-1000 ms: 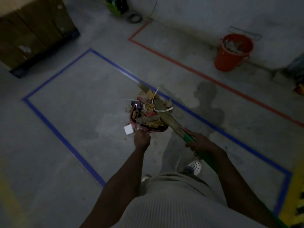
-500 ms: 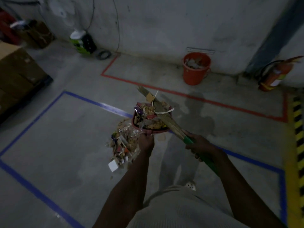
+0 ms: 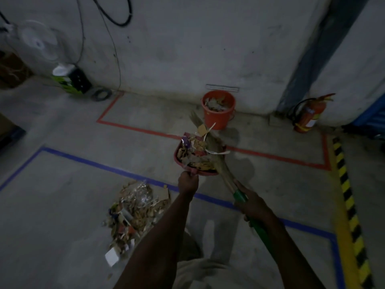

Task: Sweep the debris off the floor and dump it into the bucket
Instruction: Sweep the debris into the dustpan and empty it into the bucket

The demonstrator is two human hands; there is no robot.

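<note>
1. Brown debris (image 3: 135, 213) lies heaped on the floor, at 7 o'clock from the dustpan (image 3: 177, 155).
2. Left hand (image 3: 187, 182) grips the red dustpan's handle; right hand (image 3: 253, 205) grips the green-handled broom (image 3: 227, 177).
3. Scraps fill the dustpan, with the bristles lying across them.
4. Orange bucket (image 3: 217, 119), part-filled, stands at 1 o'clock by the wall.

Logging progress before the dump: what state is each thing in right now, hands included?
dustpan: held above the floor, heaped full, handle gripped by the left hand.
broom: bristles laid over the dustpan's load, green handle gripped by the right hand.
bucket: upright by the wall, partly filled.
debris pile: on the floor, not yet swept up.
fire extinguisher: on the floor by the wall, untouched.
</note>
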